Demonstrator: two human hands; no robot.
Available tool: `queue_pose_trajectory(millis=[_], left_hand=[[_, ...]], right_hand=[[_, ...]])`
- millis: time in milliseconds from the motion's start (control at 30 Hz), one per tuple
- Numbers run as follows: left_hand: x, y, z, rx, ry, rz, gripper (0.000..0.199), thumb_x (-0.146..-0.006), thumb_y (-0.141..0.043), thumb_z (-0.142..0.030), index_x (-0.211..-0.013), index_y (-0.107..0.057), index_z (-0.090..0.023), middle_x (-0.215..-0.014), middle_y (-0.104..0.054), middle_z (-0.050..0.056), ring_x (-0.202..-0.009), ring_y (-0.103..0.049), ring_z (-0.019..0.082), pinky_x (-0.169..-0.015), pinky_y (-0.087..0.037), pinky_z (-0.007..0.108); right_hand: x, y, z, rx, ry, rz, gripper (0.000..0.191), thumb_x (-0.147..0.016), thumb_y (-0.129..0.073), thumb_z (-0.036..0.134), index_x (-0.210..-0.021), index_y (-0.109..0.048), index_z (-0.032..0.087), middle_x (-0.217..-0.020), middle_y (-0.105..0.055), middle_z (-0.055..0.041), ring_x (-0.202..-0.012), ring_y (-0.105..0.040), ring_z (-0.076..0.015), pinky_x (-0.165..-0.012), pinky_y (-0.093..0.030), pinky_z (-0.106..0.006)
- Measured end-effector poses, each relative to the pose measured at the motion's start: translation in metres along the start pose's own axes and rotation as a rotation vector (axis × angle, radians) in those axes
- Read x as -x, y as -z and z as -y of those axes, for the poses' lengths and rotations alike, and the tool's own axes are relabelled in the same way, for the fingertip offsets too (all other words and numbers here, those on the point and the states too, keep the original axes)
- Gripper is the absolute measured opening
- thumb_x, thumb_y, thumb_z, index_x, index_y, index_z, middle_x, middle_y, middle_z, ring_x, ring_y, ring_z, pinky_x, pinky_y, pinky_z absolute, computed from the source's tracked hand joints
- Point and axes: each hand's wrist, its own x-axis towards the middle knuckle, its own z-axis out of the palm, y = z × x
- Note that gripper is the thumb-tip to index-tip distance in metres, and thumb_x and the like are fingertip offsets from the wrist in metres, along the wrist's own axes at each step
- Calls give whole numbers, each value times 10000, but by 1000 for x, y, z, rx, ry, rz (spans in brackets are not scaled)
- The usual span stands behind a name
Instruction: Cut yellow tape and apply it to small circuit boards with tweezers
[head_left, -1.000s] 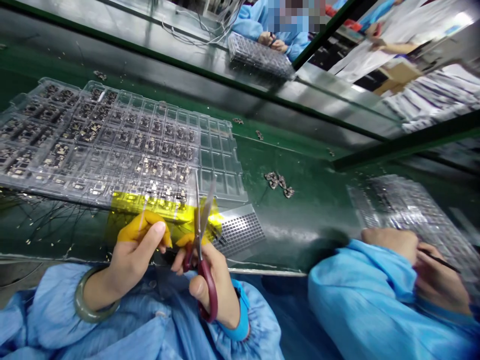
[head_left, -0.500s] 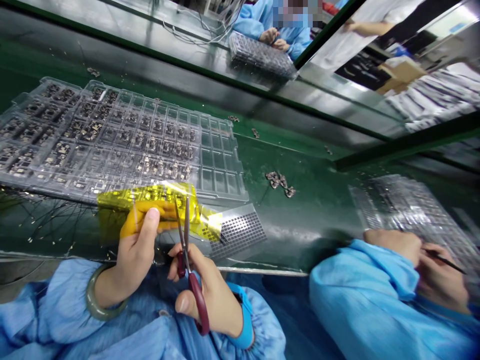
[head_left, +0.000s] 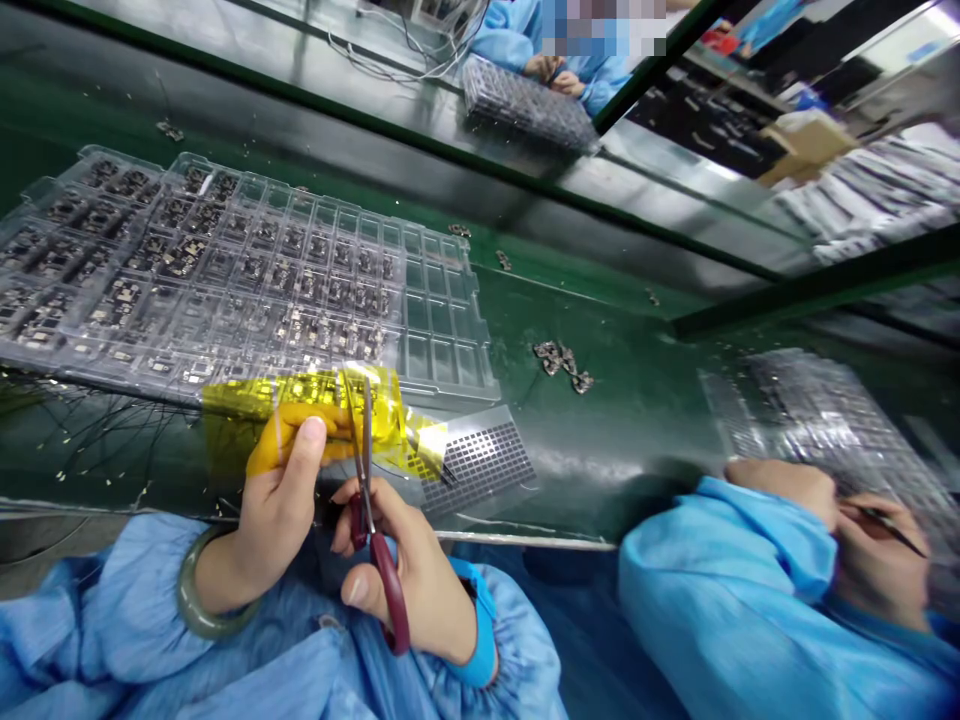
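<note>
Between thumb and fingers, my left hand grips a see-through yellow film sheet, and its fingers show through it. My right hand holds scissors with dark red handles. The blades point away from me at the film's right part and stand a little apart; whether they are cutting I cannot tell. Behind the film lie clear plastic trays with small circuit boards in many pockets. A clear sheet of small dark squares lies right of the film, partly under its edge.
Thin black wires lie at the left. Small metallic parts rest on the green bench. A co-worker's hands work at the right beside another tray. Across the rails, another person's hands are above stacked trays.
The scissor blades have moved closer together and slightly left. My left hand and the film have shifted slightly right. At the back right, a person's arm has left the view.
</note>
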Motion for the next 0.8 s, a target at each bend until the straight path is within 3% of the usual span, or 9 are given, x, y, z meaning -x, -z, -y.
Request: queue_pose_trajectory(millis=[300, 600, 800], left_hand=[[-2, 0, 2, 7, 18, 1, 352, -886, -600, -525, -1024, -649, -204, -971, -738, 61, -938, -712, 229, -822, -607, 362], [-3, 0, 4, 101, 11, 11, 261, -902, -611, -462, -1009, -614, -224, -966, -730, 28, -922, -707, 213, -798, -621, 373], [0, 1, 4, 3, -20, 18, 309, -903, -591, -498, -983, -643, -204, -952, -734, 61, -927, -709, 223, -846, -591, 356]], right_hand=[[1, -3, -1, -99, -61, -55, 733, -638, -680, 804, -1009, -579, 180, -636, -592, 21, -553, -496, -131, -555, -411, -257], [3, -6, -4, -209, -143, -132, 632, -542, -876, 622, -903, -620, 171, -544, -543, 58, -486, -403, -100, -473, -314, -227], [1, -5, -3, -202, -106, -123, 690, -549, -816, 712, -923, -619, 167, -558, -542, 52, -493, -427, -106, -495, -343, -239]])
